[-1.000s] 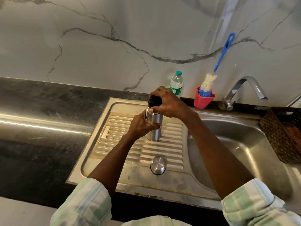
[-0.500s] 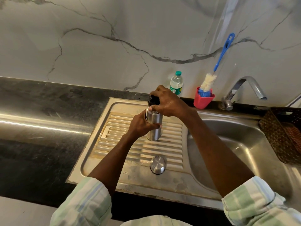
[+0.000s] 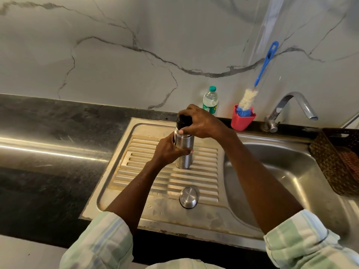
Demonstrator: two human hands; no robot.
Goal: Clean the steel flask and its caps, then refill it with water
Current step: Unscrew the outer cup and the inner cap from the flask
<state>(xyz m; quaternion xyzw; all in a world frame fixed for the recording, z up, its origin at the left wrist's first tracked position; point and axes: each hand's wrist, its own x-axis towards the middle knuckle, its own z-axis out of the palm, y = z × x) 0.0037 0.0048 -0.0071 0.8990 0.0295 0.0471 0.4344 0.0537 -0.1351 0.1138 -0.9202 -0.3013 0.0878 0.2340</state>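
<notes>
Flask (image 3: 184, 152), one, upright: left hand (image 3: 169, 150) grips body, right hand (image 3: 202, 123) grips black cap (image 3: 183, 121); one steel cap (image 3: 188, 197) nearby.

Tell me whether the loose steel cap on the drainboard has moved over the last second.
No. The steel cap lies at the same spot on the drainboard ridges, near the front edge.

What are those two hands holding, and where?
Left hand grips the steel flask around its body; right hand grips its black inner cap.
</notes>
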